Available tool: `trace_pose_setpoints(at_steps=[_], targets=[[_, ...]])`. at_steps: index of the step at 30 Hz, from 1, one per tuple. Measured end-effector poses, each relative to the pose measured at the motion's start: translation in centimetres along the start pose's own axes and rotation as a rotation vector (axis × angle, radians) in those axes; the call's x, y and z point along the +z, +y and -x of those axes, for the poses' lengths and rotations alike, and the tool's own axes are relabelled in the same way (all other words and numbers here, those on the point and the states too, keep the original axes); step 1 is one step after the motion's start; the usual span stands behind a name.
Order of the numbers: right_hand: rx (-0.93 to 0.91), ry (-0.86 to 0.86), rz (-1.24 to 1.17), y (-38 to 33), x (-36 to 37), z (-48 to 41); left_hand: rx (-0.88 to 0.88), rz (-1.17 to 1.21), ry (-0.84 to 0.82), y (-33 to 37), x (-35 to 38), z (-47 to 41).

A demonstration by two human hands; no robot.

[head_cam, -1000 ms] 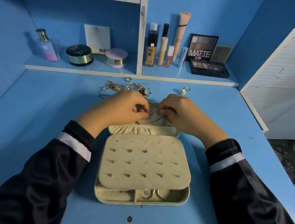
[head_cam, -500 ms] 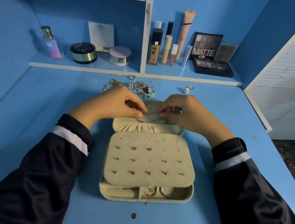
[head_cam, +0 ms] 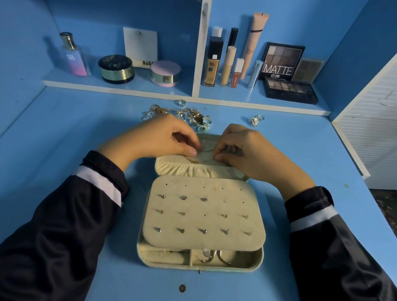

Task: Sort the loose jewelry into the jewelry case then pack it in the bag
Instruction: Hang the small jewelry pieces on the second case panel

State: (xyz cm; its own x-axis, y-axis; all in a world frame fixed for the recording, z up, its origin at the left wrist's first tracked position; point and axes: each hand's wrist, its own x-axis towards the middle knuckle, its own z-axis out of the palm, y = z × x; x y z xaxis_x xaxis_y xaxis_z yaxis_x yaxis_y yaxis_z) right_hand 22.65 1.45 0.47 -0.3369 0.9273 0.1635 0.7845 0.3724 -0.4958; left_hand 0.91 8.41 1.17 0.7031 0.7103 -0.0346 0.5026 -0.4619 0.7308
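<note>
- Case (head_cam: pixel 258 259) is lying open on the worktop (head_cam: pixel 73 139), with studs seated in its panel.
- Thin chain (head_cam: pixel 206 150) is being pinched at both ends, over the lid's gathered pocket: left hand (head_cam: pixel 160 138) fingers closed on it, right hand (head_cam: pixel 246 152) fingers likewise.
- Loose jewelry (head_cam: pixel 186 114) is being left heaped just beyond the hands; a ring (head_cam: pixel 255 120) is lying apart to its right.

thin chain (head_cam: pixel 206 150) (half under the fingertips (head_cam: pixel 193 152)) too fine to trace.
</note>
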Motion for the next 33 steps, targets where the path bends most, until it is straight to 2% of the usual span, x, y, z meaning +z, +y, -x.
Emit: trace_pose_setpoints(at_steps=[6, 14, 28, 33], targets=[[0.063, 0.057, -0.088, 0.1, -1.5, 0.5, 0.039, 0.085, 0.065, 0.6, 1.0, -0.5], [0.100, 0.117, -0.230, -0.4, -1.7, 0.6, 0.083, 0.125, 0.058, 1.5, 2.6, -1.4], [0.190, 0.162, -0.390, -0.8, -0.4, -0.2, 0.048, 0.254, 0.187, 0.9, 0.2, -0.3], [0.210, 0.138, -0.340, -1.6, 0.7, -1.1, 0.050, 0.311, 0.232, 0.6, -0.4, -0.1]])
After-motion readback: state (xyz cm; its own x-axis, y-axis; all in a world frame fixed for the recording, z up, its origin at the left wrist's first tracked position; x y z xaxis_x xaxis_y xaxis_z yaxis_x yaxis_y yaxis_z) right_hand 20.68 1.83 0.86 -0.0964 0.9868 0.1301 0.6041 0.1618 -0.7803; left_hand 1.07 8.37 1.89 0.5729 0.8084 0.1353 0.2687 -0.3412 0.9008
